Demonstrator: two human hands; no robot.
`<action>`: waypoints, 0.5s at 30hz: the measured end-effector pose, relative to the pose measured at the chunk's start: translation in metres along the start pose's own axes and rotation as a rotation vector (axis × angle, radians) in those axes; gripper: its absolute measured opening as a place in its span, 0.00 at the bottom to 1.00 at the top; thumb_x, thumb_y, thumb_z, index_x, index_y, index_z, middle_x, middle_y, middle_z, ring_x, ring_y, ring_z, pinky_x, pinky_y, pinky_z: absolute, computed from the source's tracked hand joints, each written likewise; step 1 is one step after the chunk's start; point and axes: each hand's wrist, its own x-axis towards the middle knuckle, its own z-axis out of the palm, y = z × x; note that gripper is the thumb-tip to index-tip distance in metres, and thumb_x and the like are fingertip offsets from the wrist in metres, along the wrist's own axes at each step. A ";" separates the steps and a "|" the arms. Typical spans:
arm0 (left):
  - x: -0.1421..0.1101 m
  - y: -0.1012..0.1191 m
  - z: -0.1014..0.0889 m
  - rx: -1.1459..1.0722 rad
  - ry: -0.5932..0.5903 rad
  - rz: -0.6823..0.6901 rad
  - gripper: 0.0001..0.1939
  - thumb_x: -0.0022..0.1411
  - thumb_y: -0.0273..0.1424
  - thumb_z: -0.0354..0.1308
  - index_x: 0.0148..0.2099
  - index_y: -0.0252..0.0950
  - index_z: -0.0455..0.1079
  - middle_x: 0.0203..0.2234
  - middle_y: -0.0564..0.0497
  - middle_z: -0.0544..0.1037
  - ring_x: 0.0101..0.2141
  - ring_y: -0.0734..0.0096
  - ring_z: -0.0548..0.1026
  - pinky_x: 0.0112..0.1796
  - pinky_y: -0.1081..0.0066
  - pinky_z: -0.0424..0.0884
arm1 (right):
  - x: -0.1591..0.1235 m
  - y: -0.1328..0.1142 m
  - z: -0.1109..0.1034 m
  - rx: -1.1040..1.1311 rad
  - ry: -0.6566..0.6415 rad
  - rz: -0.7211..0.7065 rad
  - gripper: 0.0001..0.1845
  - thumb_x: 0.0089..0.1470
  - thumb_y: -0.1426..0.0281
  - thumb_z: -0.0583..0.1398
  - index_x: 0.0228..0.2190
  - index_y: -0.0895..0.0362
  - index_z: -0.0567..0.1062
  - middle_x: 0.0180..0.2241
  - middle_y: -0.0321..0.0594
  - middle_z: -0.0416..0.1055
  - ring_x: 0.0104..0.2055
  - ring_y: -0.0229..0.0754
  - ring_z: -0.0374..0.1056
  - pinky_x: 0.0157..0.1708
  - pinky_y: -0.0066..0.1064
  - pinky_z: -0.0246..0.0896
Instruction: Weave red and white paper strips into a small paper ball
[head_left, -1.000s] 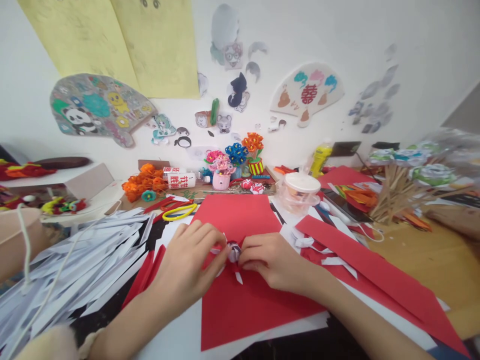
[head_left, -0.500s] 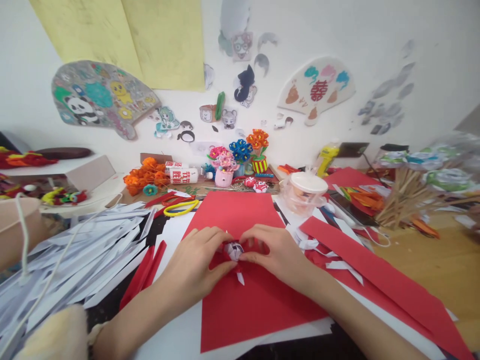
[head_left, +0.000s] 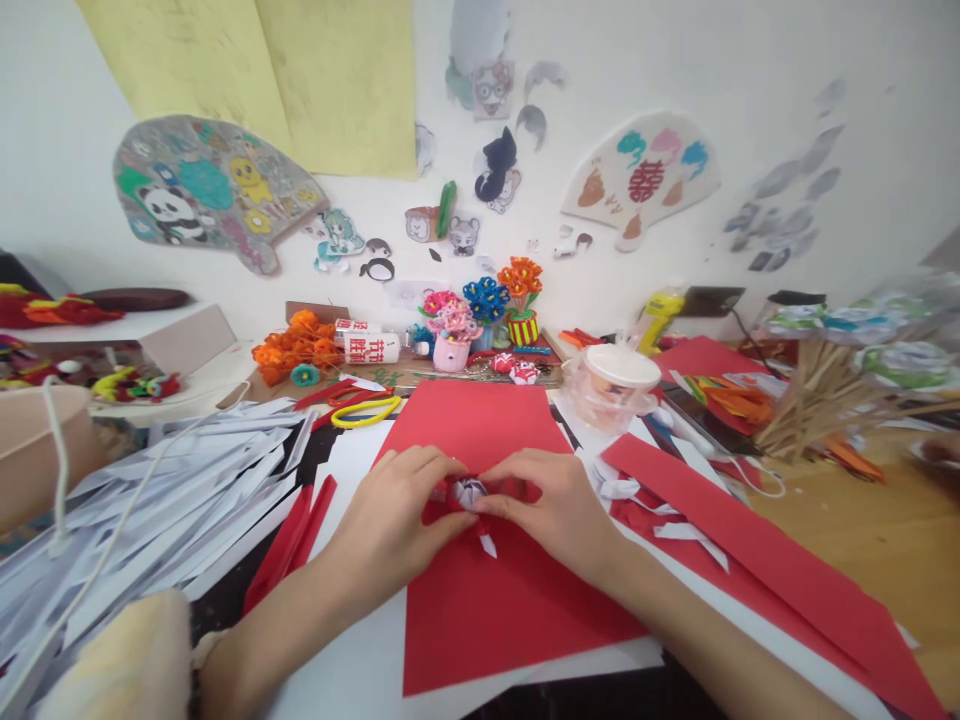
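A small red and white folded-paper ball (head_left: 468, 493) is held just above a large red paper sheet (head_left: 480, 620). From the left, my left hand (head_left: 409, 505) pinches it between thumb and fingers. My right hand (head_left: 544, 500) grips its other side, fingers curled and thumb pressed near the front. A short white strip end (head_left: 488, 546) sticks out of the ball toward me. Parts of the ball are hidden behind my fingers. White paper (head_left: 360, 640) lies beneath the red sheet.
Many white paper strips (head_left: 187, 500) spread over the left side, with folded red strips (head_left: 292, 540) beside them. Yellow-handled scissors (head_left: 366, 411) lie behind. A lidded plastic cup (head_left: 613, 380) and a long red paper piece (head_left: 735, 550) are at right. Small flower pots (head_left: 451, 350) stand near the wall.
Both hands keep hold of the paper ball, which has turned slightly. My right fingertips have closed in around it. The whole view has shifted a little.
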 end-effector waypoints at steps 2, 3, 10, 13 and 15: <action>0.000 0.000 -0.001 0.021 -0.011 -0.038 0.13 0.57 0.33 0.65 0.45 0.40 0.70 0.36 0.51 0.77 0.37 0.61 0.75 0.37 0.62 0.68 | 0.002 -0.002 -0.006 -0.016 -0.014 0.064 0.05 0.50 0.68 0.68 0.31 0.53 0.79 0.29 0.34 0.78 0.29 0.39 0.71 0.31 0.28 0.61; 0.000 0.000 -0.001 0.036 -0.017 -0.050 0.14 0.57 0.34 0.65 0.45 0.40 0.70 0.36 0.51 0.77 0.37 0.61 0.75 0.37 0.62 0.67 | 0.003 -0.002 -0.010 -0.025 -0.021 0.102 0.04 0.51 0.69 0.67 0.32 0.53 0.79 0.29 0.34 0.78 0.31 0.40 0.71 0.32 0.29 0.61; 0.001 -0.005 -0.009 0.016 -0.042 -0.055 0.16 0.57 0.30 0.64 0.48 0.42 0.67 0.39 0.53 0.77 0.40 0.60 0.74 0.41 0.62 0.65 | 0.006 0.001 -0.018 0.054 -0.173 0.214 0.23 0.42 0.67 0.72 0.41 0.53 0.74 0.39 0.35 0.75 0.38 0.41 0.70 0.38 0.31 0.62; 0.003 -0.003 -0.017 0.012 0.036 -0.038 0.14 0.57 0.31 0.63 0.46 0.42 0.67 0.38 0.53 0.76 0.40 0.62 0.73 0.40 0.64 0.64 | 0.005 0.001 -0.013 -0.015 -0.178 0.227 0.26 0.40 0.66 0.73 0.40 0.55 0.71 0.40 0.37 0.71 0.36 0.40 0.68 0.33 0.29 0.60; 0.004 0.003 -0.020 0.050 0.083 -0.016 0.07 0.60 0.35 0.61 0.39 0.39 0.67 0.35 0.53 0.75 0.38 0.63 0.71 0.38 0.64 0.62 | 0.004 -0.001 -0.010 -0.117 -0.153 0.266 0.24 0.40 0.65 0.73 0.37 0.57 0.70 0.37 0.37 0.71 0.34 0.40 0.67 0.31 0.29 0.57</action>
